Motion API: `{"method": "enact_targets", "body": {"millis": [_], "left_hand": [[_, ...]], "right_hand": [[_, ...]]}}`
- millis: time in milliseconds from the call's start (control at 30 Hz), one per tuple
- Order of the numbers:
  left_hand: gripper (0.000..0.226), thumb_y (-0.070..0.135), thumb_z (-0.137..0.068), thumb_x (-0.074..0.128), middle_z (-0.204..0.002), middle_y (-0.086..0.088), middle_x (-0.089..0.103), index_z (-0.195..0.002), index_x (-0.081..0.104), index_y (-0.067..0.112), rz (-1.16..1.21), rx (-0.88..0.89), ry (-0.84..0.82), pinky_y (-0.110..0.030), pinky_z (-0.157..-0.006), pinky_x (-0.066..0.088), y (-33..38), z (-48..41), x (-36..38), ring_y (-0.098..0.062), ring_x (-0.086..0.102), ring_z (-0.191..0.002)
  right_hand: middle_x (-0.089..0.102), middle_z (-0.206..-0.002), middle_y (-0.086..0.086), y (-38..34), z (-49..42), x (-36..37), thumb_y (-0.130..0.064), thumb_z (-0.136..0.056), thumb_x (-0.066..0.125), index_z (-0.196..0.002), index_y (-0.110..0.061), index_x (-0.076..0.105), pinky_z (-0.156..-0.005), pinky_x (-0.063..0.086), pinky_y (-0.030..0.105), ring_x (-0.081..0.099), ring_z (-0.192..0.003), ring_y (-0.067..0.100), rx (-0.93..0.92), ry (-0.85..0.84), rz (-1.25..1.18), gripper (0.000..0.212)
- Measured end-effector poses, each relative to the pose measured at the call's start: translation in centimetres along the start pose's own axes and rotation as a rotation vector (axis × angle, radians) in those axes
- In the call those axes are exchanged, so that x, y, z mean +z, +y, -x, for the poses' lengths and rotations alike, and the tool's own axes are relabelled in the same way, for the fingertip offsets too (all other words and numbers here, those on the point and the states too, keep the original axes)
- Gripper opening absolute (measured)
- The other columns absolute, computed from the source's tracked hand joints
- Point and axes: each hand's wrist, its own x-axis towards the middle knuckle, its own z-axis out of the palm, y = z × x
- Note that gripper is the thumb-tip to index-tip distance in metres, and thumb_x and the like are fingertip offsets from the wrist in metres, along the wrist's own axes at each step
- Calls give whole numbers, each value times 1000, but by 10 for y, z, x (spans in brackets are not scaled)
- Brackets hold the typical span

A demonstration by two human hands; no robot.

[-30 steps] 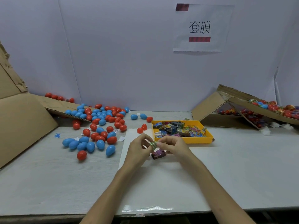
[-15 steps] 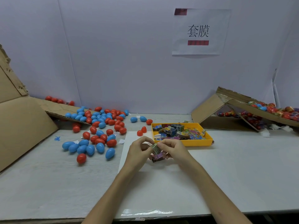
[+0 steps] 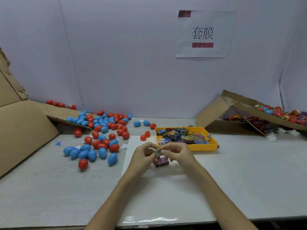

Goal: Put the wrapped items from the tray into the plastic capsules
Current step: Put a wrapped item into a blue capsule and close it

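My left hand (image 3: 144, 154) and my right hand (image 3: 177, 152) meet in front of the yellow tray (image 3: 213, 144) and pinch a small green-and-white wrapped item (image 3: 158, 151) between their fingertips. A purple wrapped item (image 3: 161, 162) lies on the white sheet just under them. The tray holds several colourful wrapped items (image 3: 181, 136). Blue and red plastic egg capsules (image 3: 99, 130) lie scattered on the table to the left; two red capsule halves (image 3: 145, 136) stand left of the tray.
Cardboard flaps (image 3: 21, 123) slope on the left. A cardboard box (image 3: 232, 110) at the right back holds filled capsules (image 3: 282, 113). A white sheet (image 3: 166, 180) covers the table centre. A paper sign (image 3: 203, 33) hangs on the back wall.
Both hands stay together on the small wrapped item, turning it slightly. The purple item under them has stayed on the sheet. The camera view tilted up a little.
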Motion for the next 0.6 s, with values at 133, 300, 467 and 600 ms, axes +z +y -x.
{"method": "enact_targets", "body": {"millis": [133, 300, 467, 600], "left_hand": [[12, 16, -94, 64, -74, 6, 73, -90, 63, 27, 33, -1, -8, -11, -56, 48, 2, 1, 1, -5, 69, -62], [13, 15, -92, 67, -75, 5, 73, -89, 65, 27, 44, 17, -11, -13, -56, 48, 1, 1, 0, -6, 69, -63], [19, 10, -88, 68, -88, 8, 70, -81, 67, 27, -32, 46, 170, -24, -77, 51, -1, 1, 0, -14, 63, -91], [16, 12, -83, 67, -113, 2, 64, -94, 69, 24, -433, -39, 677, -46, -100, 38, -6, 2, -12, -22, 52, -112]], "right_hand": [[74, -75, -2, 1, -1, 1, -7, -89, 68, -93, -16, 75, -53, 46, 20, 63, -59, 11, -28, 85, 25, 12], [74, -72, -1, 0, 0, 1, -5, -89, 68, -93, -13, 75, -51, 46, 19, 60, -55, 9, -22, 79, 6, 11], [73, -70, -1, -1, 1, 1, -6, -88, 70, -92, -15, 76, -52, 47, 19, 57, -54, 7, -8, 56, -11, 11], [72, -68, -2, -2, -1, -1, -7, -87, 70, -85, -24, 76, -51, 48, 18, 56, -52, 7, -9, 145, -34, 18]]}}
